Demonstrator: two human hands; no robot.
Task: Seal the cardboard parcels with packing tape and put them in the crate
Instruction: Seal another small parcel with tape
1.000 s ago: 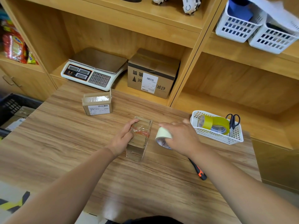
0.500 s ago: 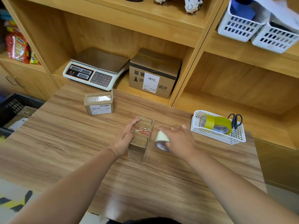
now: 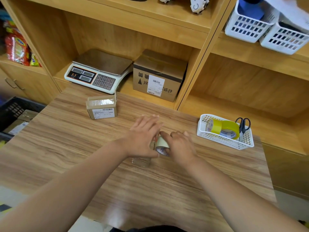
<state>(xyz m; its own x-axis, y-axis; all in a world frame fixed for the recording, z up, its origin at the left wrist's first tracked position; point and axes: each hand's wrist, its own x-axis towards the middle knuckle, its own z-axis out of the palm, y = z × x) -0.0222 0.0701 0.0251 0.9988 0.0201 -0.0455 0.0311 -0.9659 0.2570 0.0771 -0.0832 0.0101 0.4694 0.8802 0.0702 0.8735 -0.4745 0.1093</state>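
Starting at the far left, seeing the black crate [image 3: 15, 109] sitting beside and lower than the bench [image 3: 66, 148], with cardboard lying inside it. Moving right, passing the taped parcel [image 3: 101, 107] standing label-forward on the far part of the bench, staying where it was a second ago. Behind it, noting the weighing scale [image 3: 98, 72] and the large carton [image 3: 158, 77] resting side by side on the shelf [image 3: 128, 90].

Reaching mid-bench, finding the left grip [image 3: 143, 136] lying palm-down, fingers straight and spread, pressing on top of the small parcel [image 3: 141, 162]. Covering nearly all of that parcel now, leaving only its near end showing. A second ago, curling around the parcel's left side instead, with the top left bare.

Just right of it, finding the right grip [image 3: 180, 146] clamping the tape roll [image 3: 162, 144], fingers curling over the rim. Holding the roll right against the small parcel's right side and against the left grip, whereas earlier keeping it slightly apart from the parcel.

Ending at the right, seeing the white basket [image 3: 224, 143] sitting near the bench's far right corner, carrying the yellow tape rolls [image 3: 222, 128] and the scissors [image 3: 244, 124] standing handles-up, unchanged.
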